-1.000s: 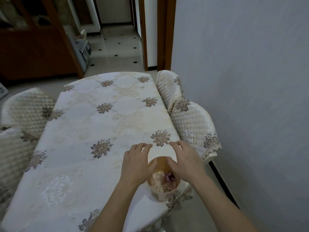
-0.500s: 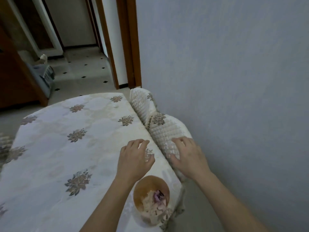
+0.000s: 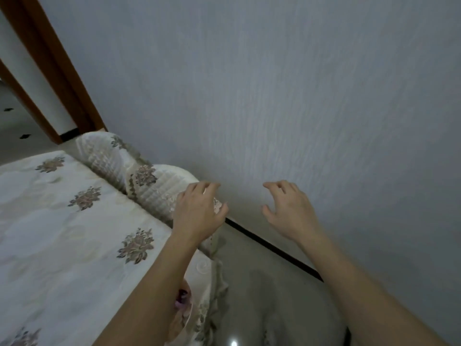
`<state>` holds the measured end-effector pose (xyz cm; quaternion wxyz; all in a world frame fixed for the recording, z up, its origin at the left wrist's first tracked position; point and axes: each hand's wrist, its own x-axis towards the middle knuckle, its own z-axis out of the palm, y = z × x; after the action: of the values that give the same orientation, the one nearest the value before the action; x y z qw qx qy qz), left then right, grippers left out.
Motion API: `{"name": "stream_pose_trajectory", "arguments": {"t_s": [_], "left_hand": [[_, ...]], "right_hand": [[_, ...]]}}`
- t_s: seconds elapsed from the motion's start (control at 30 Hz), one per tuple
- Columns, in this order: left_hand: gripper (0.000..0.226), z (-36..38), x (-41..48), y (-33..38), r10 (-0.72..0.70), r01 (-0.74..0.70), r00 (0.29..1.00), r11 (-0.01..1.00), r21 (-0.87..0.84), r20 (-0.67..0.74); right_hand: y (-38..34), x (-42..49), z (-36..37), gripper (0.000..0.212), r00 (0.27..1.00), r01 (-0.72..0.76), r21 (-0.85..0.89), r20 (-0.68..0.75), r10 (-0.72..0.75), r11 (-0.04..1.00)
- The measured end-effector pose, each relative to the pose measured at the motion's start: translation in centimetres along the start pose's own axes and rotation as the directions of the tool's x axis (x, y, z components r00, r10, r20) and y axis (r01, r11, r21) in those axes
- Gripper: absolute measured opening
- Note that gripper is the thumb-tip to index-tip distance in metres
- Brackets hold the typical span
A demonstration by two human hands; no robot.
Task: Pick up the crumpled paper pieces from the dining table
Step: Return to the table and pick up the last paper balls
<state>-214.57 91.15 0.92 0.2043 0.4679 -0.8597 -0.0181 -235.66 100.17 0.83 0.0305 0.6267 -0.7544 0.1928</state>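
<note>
The dining table (image 3: 62, 245) with its cream floral cloth fills the lower left. At its near right edge a sliver of the bowl (image 3: 185, 313) with crumpled paper, a purple scrap (image 3: 180, 298) among it, peeks out from under my left forearm; most of it is hidden. My left hand (image 3: 198, 212) hovers open, fingers spread, over the quilted chair back beside the table. My right hand (image 3: 290, 211) hangs open in the air in front of the grey wall, holding nothing.
Two quilted cream chair backs (image 3: 149, 183) stand between table and wall. A grey wall (image 3: 299, 96) fills the right, with a dark baseboard (image 3: 269, 245) and grey floor (image 3: 274, 295) below. A wooden door frame (image 3: 50, 71) is at the upper left.
Both hands let go of the bowl and moved right, off the table, toward the chair and wall. The view swung right, so the bowl now lies under my left forearm.
</note>
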Motion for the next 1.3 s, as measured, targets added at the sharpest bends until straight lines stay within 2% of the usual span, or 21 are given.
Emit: {"name": "stream_pose_trajectory", "arguments": {"t_s": [0.13, 0.27, 0.6, 0.77, 0.97, 1.3], "left_hand": [[0.054, 1.9, 2.9, 0.9, 0.033, -0.033, 0.999, 0.999, 0.007, 0.023], [0.054, 4.2, 6.7, 0.8, 0.014, -0.015, 1.000, 1.000, 0.021, 0.018], [0.062, 9.5, 21.3, -0.6, -0.183, 0.184, 0.983, 0.980, 0.074, -0.018], [0.057, 10.9, 25.6, -0.9, -0.305, 0.312, 0.949, 0.945, 0.097, -0.086], [0.057, 10.8, 26.7, -3.7, -0.436, 0.452, 0.888, 0.886, 0.107, -0.144], [0.056, 11.2, 29.0, -12.4, -0.612, 0.645, 0.762, 0.749, 0.154, -0.213]], "right_hand": [[2.2, 1.8, 1.1, 0.049, 1.000, -0.028, 0.009, 0.011, 0.028, 1.000], [3.9, 6.0, 3.1, 0.049, 1.000, 0.003, 0.028, 0.024, -0.004, 1.000], [8.9, 24.5, 7.3, 0.045, 0.965, 0.261, 0.129, 0.008, -0.264, 0.957], [10.0, 32.5, 8.6, 0.046, 0.926, 0.364, 0.208, 0.028, -0.377, 0.908], [7.9, 38.0, 11.5, 0.045, 0.853, 0.486, 0.266, 0.060, -0.518, 0.832], [-0.5, 46.8, 16.7, 0.045, 0.714, 0.642, 0.340, 0.064, -0.698, 0.688]]}}
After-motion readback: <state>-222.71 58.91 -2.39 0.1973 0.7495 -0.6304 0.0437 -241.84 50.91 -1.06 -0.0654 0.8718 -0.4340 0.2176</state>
